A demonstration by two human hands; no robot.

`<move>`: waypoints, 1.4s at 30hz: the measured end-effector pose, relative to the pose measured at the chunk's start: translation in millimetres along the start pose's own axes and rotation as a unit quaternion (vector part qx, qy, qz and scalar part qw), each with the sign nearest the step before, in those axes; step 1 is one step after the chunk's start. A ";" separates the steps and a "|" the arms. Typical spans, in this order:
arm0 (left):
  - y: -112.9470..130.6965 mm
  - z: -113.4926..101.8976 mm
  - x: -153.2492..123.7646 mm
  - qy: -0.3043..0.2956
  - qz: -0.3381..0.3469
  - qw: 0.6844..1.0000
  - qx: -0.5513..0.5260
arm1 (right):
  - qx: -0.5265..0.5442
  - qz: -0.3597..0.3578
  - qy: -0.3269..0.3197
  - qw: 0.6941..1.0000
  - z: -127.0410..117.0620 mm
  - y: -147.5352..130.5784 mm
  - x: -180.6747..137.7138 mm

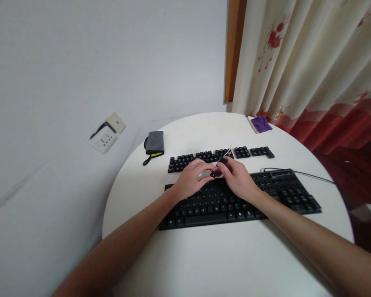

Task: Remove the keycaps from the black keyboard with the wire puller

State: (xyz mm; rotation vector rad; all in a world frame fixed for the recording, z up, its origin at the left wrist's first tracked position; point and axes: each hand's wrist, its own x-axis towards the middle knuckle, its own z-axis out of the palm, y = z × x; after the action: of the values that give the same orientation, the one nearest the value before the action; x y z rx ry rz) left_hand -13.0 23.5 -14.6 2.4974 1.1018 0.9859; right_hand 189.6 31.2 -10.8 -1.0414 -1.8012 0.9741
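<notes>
A black keyboard [266, 198] lies across the round white table [204, 255]. Both my hands rest over its far edge, near the middle. My left hand [191, 179] has its fingers curled down on the top key rows. My right hand [238, 177] pinches a thin wire keycap puller [228, 154] that carries a black keycap [223, 161]. Another small black keycap [213, 174] sits between the fingertips of the two hands. Behind the keyboard, rows of loose black keycaps [200, 159] are laid out on the table.
A grey pouch with a yellow edge and black strap [155, 144] lies at the table's back left. A purple cloth [261, 123] sits at the back right by the floral curtain [312, 62]. The keyboard's cable [309, 174] runs off right. A wall socket [106, 134] is on the left wall.
</notes>
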 end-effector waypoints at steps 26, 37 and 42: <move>0.1 -2.1 -0.6 -0.025 0.069 0.996 0.054 | -0.048 -0.055 -0.024 0.997 4.5 3.4 -1.0; 13.2 -39.2 26.2 0.078 0.008 0.994 0.076 | 0.029 -0.009 0.122 0.992 -22.1 6.7 20.4; 9.4 -35.1 47.3 0.030 -0.027 0.992 0.117 | 0.031 -0.021 0.159 0.987 -31.9 8.5 26.3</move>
State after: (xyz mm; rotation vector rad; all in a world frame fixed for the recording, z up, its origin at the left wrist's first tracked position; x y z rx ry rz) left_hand -8.0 49.6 38.9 2.6164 1.3695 0.9722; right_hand 212.3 65.0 0.3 -1.0498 -1.5160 0.7839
